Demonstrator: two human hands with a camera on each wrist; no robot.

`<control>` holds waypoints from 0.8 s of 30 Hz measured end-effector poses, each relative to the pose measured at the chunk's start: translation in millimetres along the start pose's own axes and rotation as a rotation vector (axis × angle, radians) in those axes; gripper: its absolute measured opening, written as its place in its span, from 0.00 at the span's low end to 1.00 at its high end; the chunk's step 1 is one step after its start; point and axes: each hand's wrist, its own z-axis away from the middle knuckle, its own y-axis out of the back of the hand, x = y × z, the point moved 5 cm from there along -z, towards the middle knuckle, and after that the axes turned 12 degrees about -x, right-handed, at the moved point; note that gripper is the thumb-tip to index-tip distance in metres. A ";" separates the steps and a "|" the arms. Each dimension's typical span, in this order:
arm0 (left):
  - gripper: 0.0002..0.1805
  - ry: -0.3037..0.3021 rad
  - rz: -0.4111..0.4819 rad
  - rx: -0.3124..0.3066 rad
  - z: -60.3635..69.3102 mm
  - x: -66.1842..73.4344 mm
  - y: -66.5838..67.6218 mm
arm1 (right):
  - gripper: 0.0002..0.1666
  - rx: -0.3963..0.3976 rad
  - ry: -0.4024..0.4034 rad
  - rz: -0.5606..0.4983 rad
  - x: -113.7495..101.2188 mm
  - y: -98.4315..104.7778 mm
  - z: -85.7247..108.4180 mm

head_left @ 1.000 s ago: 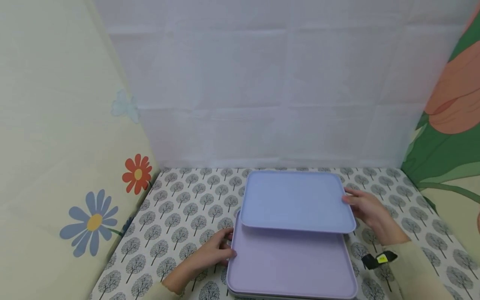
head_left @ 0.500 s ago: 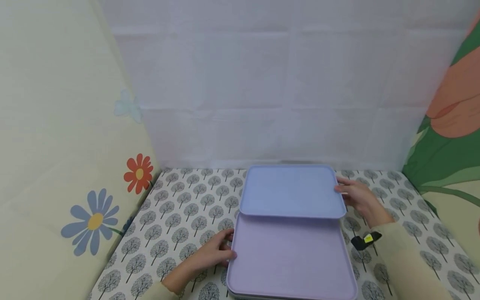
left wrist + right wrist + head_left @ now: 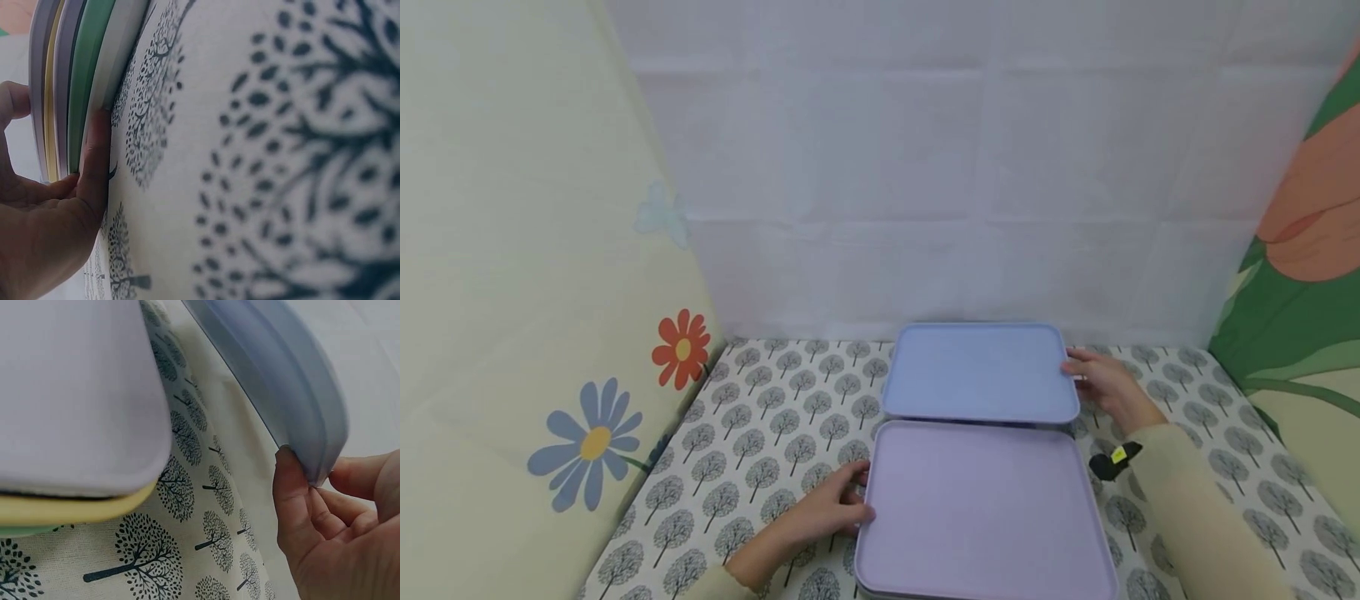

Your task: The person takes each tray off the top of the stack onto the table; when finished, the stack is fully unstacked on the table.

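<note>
My right hand (image 3: 1108, 387) pinches the right rim of a light blue rectangular tray (image 3: 977, 371), held behind the stack. In the right wrist view that blue tray (image 3: 281, 369) is tilted on edge between thumb and fingers. Nearer to me lies a stack of several trays with a lavender tray (image 3: 981, 508) on top. My left hand (image 3: 827, 504) holds the left edge of this stack. Seen from the left wrist, the left hand (image 3: 50, 231) has its thumb at the top lavender rim and fingers against the sides of the yellow, green and white trays (image 3: 103, 62) below.
A cloth with grey tree prints (image 3: 760, 433) covers the table. White fabric (image 3: 940, 167) hangs at the back. Flower-printed panels stand at the left (image 3: 497, 292) and right (image 3: 1311, 308).
My right hand has carried the blue tray backward and slightly left, off from above the lavender tray, whose far rim now shows. The left hand stays at the stack's left edge.
</note>
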 end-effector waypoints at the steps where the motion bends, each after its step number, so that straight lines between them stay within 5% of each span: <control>1: 0.49 0.004 -0.001 0.001 -0.1 -0.2 0.0 | 0.40 0.004 -0.004 0.008 0.2 0.3 -1.0; 18: 0.49 0.011 -0.005 0.003 1.3 2.0 -1.4 | 0.39 -0.076 0.068 0.089 1.4 -7.3 -14.9; 24: 0.49 0.002 -0.009 -0.004 -0.8 -0.6 -0.5 | 0.37 -0.043 0.006 0.153 2.8 -7.3 -18.1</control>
